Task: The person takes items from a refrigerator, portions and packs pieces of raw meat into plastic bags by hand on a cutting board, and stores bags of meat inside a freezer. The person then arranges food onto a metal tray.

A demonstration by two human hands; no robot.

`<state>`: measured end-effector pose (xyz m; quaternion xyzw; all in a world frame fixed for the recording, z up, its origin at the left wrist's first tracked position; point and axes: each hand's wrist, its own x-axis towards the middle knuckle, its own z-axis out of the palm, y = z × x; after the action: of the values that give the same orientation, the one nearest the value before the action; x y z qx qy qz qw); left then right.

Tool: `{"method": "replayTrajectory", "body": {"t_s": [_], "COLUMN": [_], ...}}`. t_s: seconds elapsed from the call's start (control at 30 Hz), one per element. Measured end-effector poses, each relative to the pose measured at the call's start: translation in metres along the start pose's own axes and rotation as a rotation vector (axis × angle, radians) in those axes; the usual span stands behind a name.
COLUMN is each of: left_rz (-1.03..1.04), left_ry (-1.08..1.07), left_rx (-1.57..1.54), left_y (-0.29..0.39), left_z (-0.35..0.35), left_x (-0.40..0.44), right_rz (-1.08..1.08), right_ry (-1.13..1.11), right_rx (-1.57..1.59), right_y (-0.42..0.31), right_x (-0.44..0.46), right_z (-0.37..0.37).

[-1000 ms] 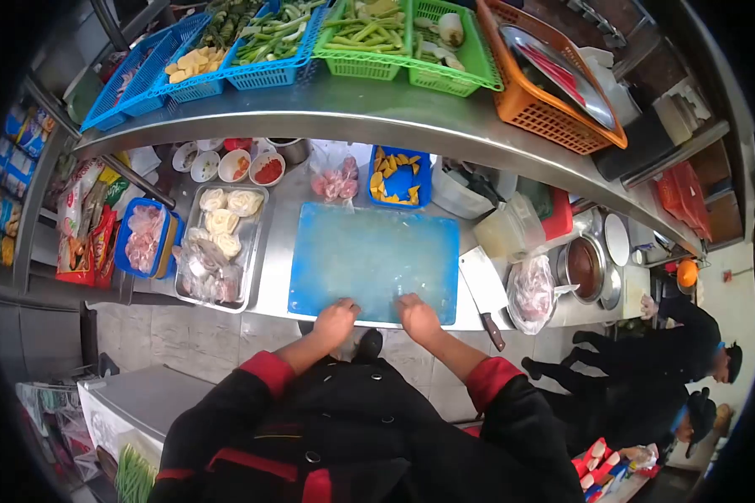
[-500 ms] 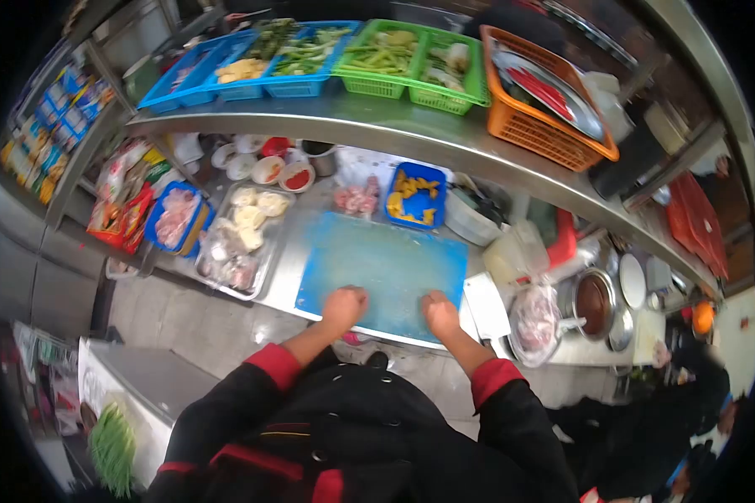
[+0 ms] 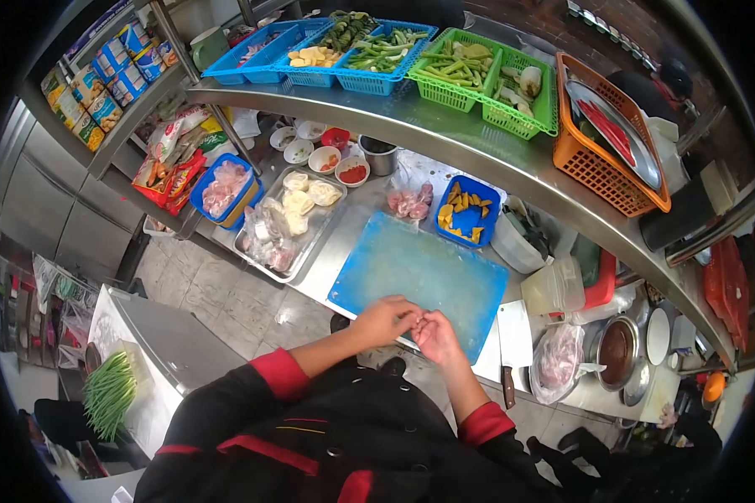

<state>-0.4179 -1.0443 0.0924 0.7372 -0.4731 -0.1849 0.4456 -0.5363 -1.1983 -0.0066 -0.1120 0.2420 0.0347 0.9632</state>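
My left hand (image 3: 387,320) and my right hand (image 3: 435,337) meet above the near edge of a blue cutting board (image 3: 419,260). Both have curled fingers, with the fingertips pinched close to each other. Anything small between them is hidden. To the right of the board lies a cleaver (image 3: 514,335) with a brown handle pointing toward me. Behind the board are a plastic bag of pink meat (image 3: 409,201) and a blue basket (image 3: 488,228) holding yellow-orange pieces. A metal tray (image 3: 298,267) with bagged food and pale rounded pieces is at the left.
An overhead steel shelf (image 3: 478,155) carries blue, green and orange baskets (image 3: 591,159) of vegetables and a plate. Small bowls (image 3: 352,172) stand at the back left. On the right are a bagged meat bowl (image 3: 556,365), a pot of brown sauce (image 3: 617,350) and another person (image 3: 646,453).
My hands, earlier apart as loose fists at the board's near edge, have come together at the fingertips. The view has turned, so the counter appears shifted right and tilted.
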Motion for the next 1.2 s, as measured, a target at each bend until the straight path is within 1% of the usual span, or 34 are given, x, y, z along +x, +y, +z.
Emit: {"method": "replayTrajectory", "body": {"t_s": [0.03,0.1,0.17,0.23,0.27,0.33,0.43,0.5,0.57,0.6,0.63,0.67,0.7,0.77,0.8,0.87,0.9,1.0,1.07,1.13,1.17,1.2], "left_rz": [-0.096,-0.260,-0.421,-0.462,-0.467,-0.621,-0.636,-0.652,-0.704,-0.708,-0.665,-0.619,-0.618,-0.545,-0.545,-0.571,-0.585,-0.645,-0.625,-0.349,-0.331,-0.330], "left_ry": [0.022,0.199,0.340,0.424,0.431,0.337,0.309,0.285,0.286,0.286,0.279,0.271,0.269,0.325,0.329,0.342,0.300,0.343,0.339,0.322,0.248,0.248], "left_rx": [-0.079,-0.098,0.009,0.234,0.235,0.309,0.326,0.310,0.221,0.218,0.219,0.219,0.216,0.300,0.291,0.109,0.094,0.090,0.089,0.143,0.211,0.200], "left_y": [-0.004,-0.033,-0.076,-0.138,-0.155,-0.171,-0.173,-0.175,-0.184,-0.188,-0.192,-0.197,-0.201,-0.210,-0.214,-0.212,-0.213,-0.203,-0.206,-0.219,-0.217,-0.214], "left_z": [-0.008,-0.022,-0.045,-0.061,-0.065,-0.072,-0.063,-0.065,-0.068,-0.070,-0.075,-0.081,-0.086,-0.092,-0.091,-0.092,-0.092,-0.094,-0.096,-0.095,-0.097,-0.100], "left_x": [-0.003,-0.011,-0.018,-0.029,-0.033,-0.035,-0.029,-0.026,-0.027,-0.032,-0.036,-0.039,-0.046,-0.063,-0.070,-0.083,-0.085,-0.073,-0.061,-0.046,-0.037,-0.030], "right_rz": [-0.001,0.044,0.048,0.049,0.046,0.045,0.031,0.011,-0.020,-0.052,-0.051,-0.073,-0.096,-0.092,-0.083,-0.072,-0.064,-0.044,-0.047,-0.049,-0.049,-0.050], "right_ry": [0.007,0.005,0.023,0.035,0.026,0.019,0.012,-0.035,-0.045,-0.056,-0.054,-0.095,-0.135,-0.124,-0.118,-0.090,-0.069,-0.049,-0.051,-0.047,-0.031,-0.015], "right_rx": [0.002,-0.075,-0.109,-0.148,-0.158,-0.172,-0.205,-0.129,-0.133,-0.129,-0.129,-0.139,-0.151,-0.125,-0.096,-0.121,-0.136,-0.173,-0.187,-0.198,-0.230,-0.262], "right_y": [0.000,0.003,0.003,0.005,0.004,0.000,-0.003,-0.004,-0.002,0.001,0.004,0.005,0.008,0.013,0.015,0.021,0.025,0.030,0.032,0.035,0.036,0.036], "right_x": [0.001,0.002,0.006,0.009,0.007,0.002,-0.008,-0.014,-0.023,-0.026,-0.026,-0.027,-0.028,-0.032,-0.033,-0.033,-0.033,-0.030,-0.027,-0.026,-0.025,-0.024], "right_z": [0.004,0.016,0.018,0.023,0.024,0.027,0.032,0.035,0.049,0.053,0.053,0.053,0.053,0.059,0.062,0.064,0.065,0.070,0.074,0.077,0.080,0.083]}}
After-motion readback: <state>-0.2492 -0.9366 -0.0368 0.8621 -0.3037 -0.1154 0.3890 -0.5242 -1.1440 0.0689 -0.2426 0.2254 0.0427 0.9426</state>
